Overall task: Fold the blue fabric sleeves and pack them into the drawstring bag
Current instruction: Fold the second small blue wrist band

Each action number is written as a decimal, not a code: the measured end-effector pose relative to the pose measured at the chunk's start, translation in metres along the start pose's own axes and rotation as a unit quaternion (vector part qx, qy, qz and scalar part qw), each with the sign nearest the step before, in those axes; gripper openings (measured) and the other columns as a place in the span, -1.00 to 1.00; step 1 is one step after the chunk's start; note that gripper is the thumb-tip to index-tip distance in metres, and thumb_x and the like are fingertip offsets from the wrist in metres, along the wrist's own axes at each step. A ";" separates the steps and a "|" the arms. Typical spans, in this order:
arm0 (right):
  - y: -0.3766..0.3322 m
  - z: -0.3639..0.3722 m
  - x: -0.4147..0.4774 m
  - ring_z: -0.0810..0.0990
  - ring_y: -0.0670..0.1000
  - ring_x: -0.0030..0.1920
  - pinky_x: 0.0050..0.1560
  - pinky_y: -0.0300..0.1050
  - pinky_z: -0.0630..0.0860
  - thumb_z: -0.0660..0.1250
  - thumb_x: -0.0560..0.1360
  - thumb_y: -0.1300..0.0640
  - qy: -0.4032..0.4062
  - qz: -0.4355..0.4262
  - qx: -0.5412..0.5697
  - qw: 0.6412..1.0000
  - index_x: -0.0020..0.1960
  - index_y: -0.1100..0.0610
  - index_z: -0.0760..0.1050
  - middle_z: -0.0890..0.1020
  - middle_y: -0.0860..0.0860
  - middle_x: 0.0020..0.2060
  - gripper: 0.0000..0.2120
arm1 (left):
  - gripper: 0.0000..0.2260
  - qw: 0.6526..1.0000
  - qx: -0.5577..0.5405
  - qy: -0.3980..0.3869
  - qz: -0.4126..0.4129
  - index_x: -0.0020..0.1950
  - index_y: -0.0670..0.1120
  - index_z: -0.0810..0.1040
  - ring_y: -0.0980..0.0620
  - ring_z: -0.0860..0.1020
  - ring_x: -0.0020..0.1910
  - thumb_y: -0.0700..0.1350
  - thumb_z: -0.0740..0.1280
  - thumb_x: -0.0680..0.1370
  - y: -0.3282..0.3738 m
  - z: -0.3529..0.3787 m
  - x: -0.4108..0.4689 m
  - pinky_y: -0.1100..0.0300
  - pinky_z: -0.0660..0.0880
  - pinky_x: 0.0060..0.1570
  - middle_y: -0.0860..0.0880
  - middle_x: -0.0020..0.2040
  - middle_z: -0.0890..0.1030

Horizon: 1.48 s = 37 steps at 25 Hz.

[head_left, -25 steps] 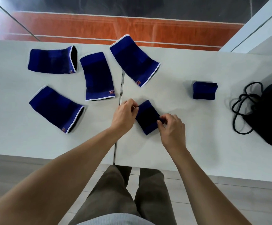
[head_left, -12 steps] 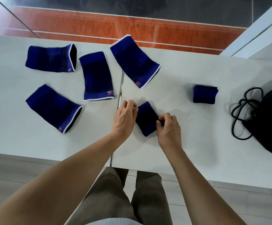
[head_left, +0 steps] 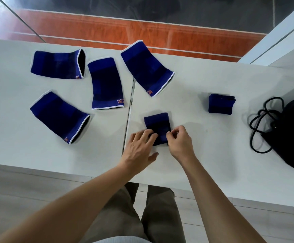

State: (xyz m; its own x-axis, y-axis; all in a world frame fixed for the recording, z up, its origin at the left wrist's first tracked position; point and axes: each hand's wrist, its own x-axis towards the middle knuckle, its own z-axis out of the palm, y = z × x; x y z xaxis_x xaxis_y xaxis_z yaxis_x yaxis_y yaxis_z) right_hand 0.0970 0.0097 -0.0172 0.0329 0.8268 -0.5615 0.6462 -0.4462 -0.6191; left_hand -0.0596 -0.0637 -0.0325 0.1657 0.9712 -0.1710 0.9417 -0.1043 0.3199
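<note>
A folded blue sleeve (head_left: 157,125) lies on the white table (head_left: 204,155) just right of the centre seam. My left hand (head_left: 139,148) presses flat on its near left corner, fingers spread. My right hand (head_left: 179,141) pinches its near right edge. A second folded blue sleeve (head_left: 221,103) rests further right. Several unfolded blue sleeves with white trim lie flat on the left: one (head_left: 56,64) at the back left, one (head_left: 59,117) at the front left, one (head_left: 105,84) in the middle, one (head_left: 145,67) at the back centre. The black drawstring bag (head_left: 291,134) sits at the right edge.
The bag's black cord (head_left: 263,123) loops loosely on the table left of the bag. A seam (head_left: 129,109) divides the two table tops. An orange floor strip lies beyond the far edge. My legs are below the near edge.
The folded sleeve has been turned from a diagonal to square with the table. Both hands moved from its sides to its near edge, and the left hand now lies flat.
</note>
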 end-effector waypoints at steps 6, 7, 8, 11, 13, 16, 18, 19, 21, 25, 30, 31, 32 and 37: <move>0.024 -0.007 -0.015 0.65 0.04 -0.11 -0.31 -0.28 0.53 0.27 0.61 0.17 -0.033 0.021 0.108 0.993 0.05 0.04 0.49 0.63 0.03 -0.01 -0.94 | -0.72 0.997 0.017 0.075 0.018 0.25 -0.05 0.53 -0.13 0.56 0.01 -0.10 0.38 0.54 0.006 0.002 0.004 -0.03 0.40 0.14 -0.01 0.11 0.64; 0.032 -0.010 -0.018 0.63 -0.01 -0.06 -0.19 -0.21 0.55 0.25 0.62 0.18 -0.017 -0.038 0.066 0.997 0.07 -0.01 0.51 0.63 -0.03 0.00 -0.87 | -0.75 0.996 0.013 0.085 0.016 0.24 -0.05 0.54 -0.12 0.56 -0.03 -0.11 0.36 0.56 0.006 0.000 0.006 -0.03 0.40 0.14 0.01 0.05 0.66; 0.039 -0.014 -0.021 0.59 -0.05 0.01 -0.04 -0.13 0.55 0.24 0.61 0.21 0.000 -0.102 -0.001 0.995 0.13 -0.04 0.53 0.61 -0.08 0.05 -0.80 | -0.76 0.996 0.007 0.090 0.017 0.24 -0.05 0.54 -0.12 0.57 -0.04 -0.11 0.35 0.57 0.005 -0.002 0.007 -0.03 0.40 0.15 0.02 0.00 0.67; 0.049 -0.021 -0.027 0.45 -0.07 0.24 0.22 -0.11 0.33 0.36 0.53 0.17 0.018 -0.235 -0.176 0.956 0.30 -0.08 0.50 0.53 -0.13 0.27 -0.63 | -0.78 0.996 -0.019 0.080 0.022 0.24 -0.04 0.53 -0.10 0.57 0.02 -0.11 0.34 0.59 0.004 -0.008 0.009 -0.02 0.39 0.17 0.01 -0.02 0.67; 0.045 -0.022 -0.023 0.47 -0.05 0.23 0.18 -0.15 0.25 0.37 0.56 0.04 0.017 -0.245 -0.166 0.955 0.29 -0.08 0.51 0.59 -0.13 0.23 -0.69 | -0.79 0.996 -0.057 0.064 0.010 0.24 -0.03 0.51 -0.08 0.56 0.08 -0.10 0.32 0.61 0.002 -0.011 0.012 0.00 0.36 0.20 0.00 0.01 0.67; 0.036 -0.019 -0.010 0.56 -0.03 0.09 0.18 -0.07 0.34 0.30 0.59 -0.05 -0.009 -0.217 -0.090 0.972 0.25 -0.07 0.50 0.65 -0.12 0.02 -0.76 | -0.80 0.992 -0.113 0.039 -0.039 0.26 -0.02 0.46 -0.07 0.56 0.07 -0.08 0.26 0.64 0.003 -0.015 0.020 0.04 0.30 0.18 -0.01 -0.02 0.67; 0.031 -0.018 -0.002 0.60 -0.03 -0.04 0.16 0.09 0.46 0.30 0.59 -0.05 -0.001 -0.203 -0.060 0.977 0.20 -0.04 0.50 0.66 -0.11 -0.10 -0.78 | -0.81 0.985 -0.151 0.034 -0.080 0.26 -0.02 0.43 -0.07 0.56 0.02 -0.07 0.23 0.65 0.004 -0.015 0.027 0.04 0.31 0.16 -0.01 -0.09 0.64; 0.028 -0.018 0.001 0.61 -0.03 -0.11 0.12 0.13 0.49 0.31 0.58 -0.04 0.009 -0.198 -0.050 0.979 0.18 -0.02 0.50 0.65 -0.10 -0.15 -0.79 | -0.81 0.980 -0.166 0.039 -0.099 0.26 -0.01 0.42 -0.07 0.57 0.00 -0.06 0.23 0.66 0.005 -0.015 0.030 0.04 0.31 0.15 -0.01 -0.12 0.64; 0.024 -0.016 0.003 0.62 -0.04 -0.17 0.07 0.16 0.52 0.30 0.58 -0.03 0.018 -0.196 -0.026 0.980 0.17 -0.02 0.46 0.65 -0.11 -0.17 -0.80 | -0.80 0.972 -0.186 0.053 -0.131 0.28 0.02 0.39 -0.06 0.56 -0.04 -0.04 0.21 0.66 0.006 -0.014 0.035 0.04 0.31 0.15 0.00 -0.17 0.62; 0.022 -0.012 0.010 0.63 -0.02 -0.09 0.12 0.09 0.45 0.29 0.59 -0.06 0.022 -0.192 -0.040 0.980 0.24 -0.09 0.40 0.67 -0.11 -0.09 -0.75 | -0.76 0.983 -0.119 0.044 -0.136 0.33 0.11 0.43 -0.09 0.52 -0.03 -0.01 0.19 0.67 0.008 -0.014 0.049 -0.01 0.33 0.09 0.00 -0.11 0.62; 0.019 -0.016 0.023 0.54 0.03 0.01 0.09 0.02 0.30 0.31 0.54 -0.12 0.051 -0.198 -0.172 0.964 0.20 -0.10 0.46 0.62 -0.11 -0.10 -0.74 | -0.80 0.988 -0.017 0.132 -0.077 0.21 0.07 0.59 -0.14 0.51 0.09 -0.03 0.31 0.61 -0.008 0.000 0.051 -0.06 0.39 0.14 -0.02 0.16 0.57; 0.021 -0.016 0.023 0.51 0.05 0.05 0.10 0.02 0.28 0.32 0.54 -0.11 0.059 -0.208 -0.202 0.955 0.21 -0.08 0.45 0.62 -0.08 -0.02 -0.72 | -0.80 0.987 0.004 0.158 -0.037 0.22 0.04 0.61 -0.14 0.55 0.11 -0.03 0.30 0.62 -0.011 0.005 0.050 -0.06 0.40 0.18 0.00 0.16 0.61; 0.021 -0.015 0.023 0.50 0.06 0.08 0.11 0.02 0.27 0.33 0.53 -0.10 0.064 -0.216 -0.222 0.949 0.22 -0.06 0.44 0.60 -0.06 0.05 -0.70 | -0.79 0.984 0.021 0.179 -0.005 0.22 0.01 0.63 -0.14 0.57 0.12 -0.03 0.30 0.63 -0.015 0.008 0.051 -0.05 0.40 0.21 0.01 0.15 0.64; 0.011 -0.014 0.017 0.50 0.08 0.01 0.06 -0.01 0.32 0.49 0.43 0.02 0.138 -0.232 -0.252 0.929 0.18 0.02 0.45 0.56 0.00 0.01 -0.62 | -0.77 0.982 0.021 0.189 0.008 0.24 -0.02 0.63 -0.18 0.57 0.10 -0.03 0.31 0.62 -0.020 0.013 0.052 -0.05 0.42 0.18 -0.06 0.14 0.63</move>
State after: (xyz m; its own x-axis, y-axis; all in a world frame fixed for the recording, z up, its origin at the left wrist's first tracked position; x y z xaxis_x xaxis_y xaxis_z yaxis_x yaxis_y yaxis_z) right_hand 0.1150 0.0233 -0.0258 -0.1891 0.9776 -0.0920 0.9122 0.1402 -0.3851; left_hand -0.0659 -0.0143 -0.0595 0.0680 0.9785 0.1945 0.9525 -0.1217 0.2791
